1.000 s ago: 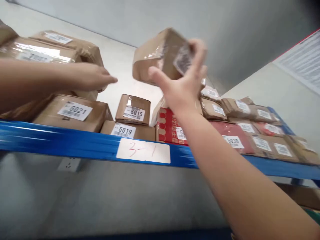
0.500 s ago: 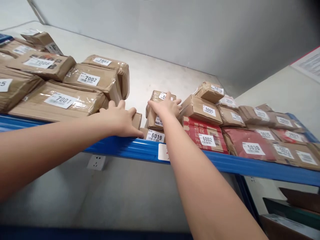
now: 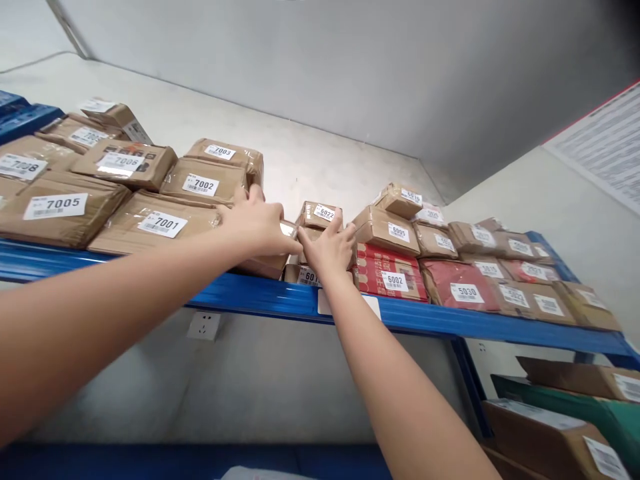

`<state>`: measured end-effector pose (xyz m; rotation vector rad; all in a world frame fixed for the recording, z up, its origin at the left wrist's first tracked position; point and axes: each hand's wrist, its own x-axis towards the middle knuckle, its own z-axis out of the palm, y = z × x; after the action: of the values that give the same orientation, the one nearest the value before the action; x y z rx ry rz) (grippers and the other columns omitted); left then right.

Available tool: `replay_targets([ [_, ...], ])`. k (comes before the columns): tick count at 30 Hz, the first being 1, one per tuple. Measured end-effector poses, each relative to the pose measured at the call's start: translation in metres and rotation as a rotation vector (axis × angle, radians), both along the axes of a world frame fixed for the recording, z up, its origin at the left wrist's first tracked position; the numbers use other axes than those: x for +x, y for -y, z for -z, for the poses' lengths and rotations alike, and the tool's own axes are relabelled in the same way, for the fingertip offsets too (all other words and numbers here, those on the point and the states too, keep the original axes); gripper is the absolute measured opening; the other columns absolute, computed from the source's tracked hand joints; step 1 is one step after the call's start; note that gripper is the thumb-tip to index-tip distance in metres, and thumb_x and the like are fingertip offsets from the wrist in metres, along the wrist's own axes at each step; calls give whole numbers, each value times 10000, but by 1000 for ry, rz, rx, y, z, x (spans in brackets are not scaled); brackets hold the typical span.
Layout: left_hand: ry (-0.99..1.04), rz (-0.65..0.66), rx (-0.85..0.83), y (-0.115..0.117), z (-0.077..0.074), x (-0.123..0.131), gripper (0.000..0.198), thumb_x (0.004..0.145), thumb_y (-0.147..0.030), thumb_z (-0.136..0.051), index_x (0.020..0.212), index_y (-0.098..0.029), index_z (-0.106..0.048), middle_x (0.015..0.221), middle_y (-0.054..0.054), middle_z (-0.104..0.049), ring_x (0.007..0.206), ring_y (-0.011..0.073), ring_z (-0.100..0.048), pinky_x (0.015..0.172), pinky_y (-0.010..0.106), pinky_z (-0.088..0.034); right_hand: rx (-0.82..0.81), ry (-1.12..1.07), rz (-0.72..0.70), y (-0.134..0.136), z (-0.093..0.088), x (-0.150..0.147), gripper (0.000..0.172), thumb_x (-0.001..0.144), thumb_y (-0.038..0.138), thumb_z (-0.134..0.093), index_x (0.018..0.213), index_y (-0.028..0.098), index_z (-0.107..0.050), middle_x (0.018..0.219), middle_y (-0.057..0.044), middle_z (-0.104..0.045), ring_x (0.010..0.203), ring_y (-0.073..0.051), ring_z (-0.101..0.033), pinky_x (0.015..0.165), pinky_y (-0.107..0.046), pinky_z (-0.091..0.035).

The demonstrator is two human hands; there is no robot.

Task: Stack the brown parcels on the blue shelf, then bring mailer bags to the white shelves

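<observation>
On the blue shelf, my left hand (image 3: 260, 223) curls round a small cardboard box (image 3: 264, 267), thumb along its near side and fingertips over the top. Part of a white label shows beside the thumb. My right hand (image 3: 331, 248) lies with fingers spread against a short stack of boxes, just below the box labelled 6022 (image 3: 320, 213). The box at the bottom of that stack (image 3: 293, 273) is partly covered by the hand. Right of it sits a red box labelled 6002 (image 3: 370, 263), with the box labelled 6005 (image 3: 380, 227) on top.
Boxes labelled 7001 (image 3: 125, 227), 7002 (image 3: 173, 175) and 7005 (image 3: 100, 193) are stacked at left. A red parcel labelled 5030 (image 3: 440, 273) lies to the right. The blue shelf beam (image 3: 280, 293) runs along the front. More boxes (image 3: 540, 433) stand lower right.
My left hand has moved right and closed over the small box, now beside my right hand. The right hand stays at the stack. The view has shifted, showing more at both sides.
</observation>
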<state>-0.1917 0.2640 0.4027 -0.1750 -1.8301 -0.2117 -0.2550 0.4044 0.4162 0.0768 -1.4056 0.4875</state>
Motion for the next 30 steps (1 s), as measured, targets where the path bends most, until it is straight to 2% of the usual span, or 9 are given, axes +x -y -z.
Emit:
replay_targets([
  [5,-22,28,-131,29,16,4,1121,427,-796,-653,1407,-309,-414,1387,148,-433,1354,531,-258,1039,607,-367,118,16,49,-19,49,7,847,803,601,-581,1450,126,-309,1321,-246,-385,1221,-415,-432,985,-547,-400],
  [8,-66,38,-127,31,27,9,1086,442,-764,-657,1390,-296,-408,1362,134,-431,1359,498,-267,1045,565,-397,191,1,119,-33,74,5,728,827,551,-564,1383,116,-386,1290,-235,-404,1180,-391,-445,976,-533,-404],
  [12,-273,55,-138,24,24,49,1094,411,-781,-667,1347,-271,-418,1332,127,-366,1352,472,-253,1065,572,-387,261,-18,110,-52,95,3,567,854,514,-535,1227,89,-495,1141,-208,-499,1065,-350,-496,933,-497,-433],
  [15,-490,132,-103,16,1,79,1126,437,-762,-699,1380,-235,-380,1343,109,-286,1399,492,-154,1137,585,-256,430,-45,36,-65,102,9,443,812,514,-621,1056,150,-553,1025,-136,-548,1014,-300,-514,913,-453,-458],
  [18,-552,227,-63,1,-34,80,1096,487,-677,-749,1415,-241,-361,1463,122,-229,1446,464,-87,1115,593,-347,539,34,9,-72,103,17,540,643,534,-813,964,177,-565,1009,-107,-541,989,-274,-524,868,-421,-492],
  [20,-583,263,-69,-12,-58,65,1042,504,-639,-766,1406,-290,-380,1497,131,-235,1427,427,-136,1063,645,-405,533,89,15,-73,102,21,588,564,465,-886,961,174,-563,1014,-104,-536,989,-273,-530,845,-411,-507],
  [23,-576,361,-56,-32,-87,34,1073,458,-667,-789,1390,-325,-383,1475,94,-277,1375,400,-159,1065,689,-335,481,114,-8,-70,100,22,585,542,392,-912,952,165,-563,1016,-102,-534,995,-274,-528,848,-410,-510],
  [27,-532,466,10,-59,-113,0,1156,445,-820,-705,1404,-265,-374,1461,75,-318,1368,396,-105,1106,684,-214,472,108,-81,-66,101,20,632,528,384,-923,994,153,-564,1046,-106,-545,1008,-276,-517,862,-415,-507],
  [30,-511,416,61,-79,-131,-17,1100,500,-772,-723,1401,-235,-391,1454,115,-338,1355,392,-172,1064,657,-302,459,127,-112,-66,103,22,643,541,367,-919,1027,140,-565,1080,-103,-559,1015,-273,-512,863,-419,-509],
])
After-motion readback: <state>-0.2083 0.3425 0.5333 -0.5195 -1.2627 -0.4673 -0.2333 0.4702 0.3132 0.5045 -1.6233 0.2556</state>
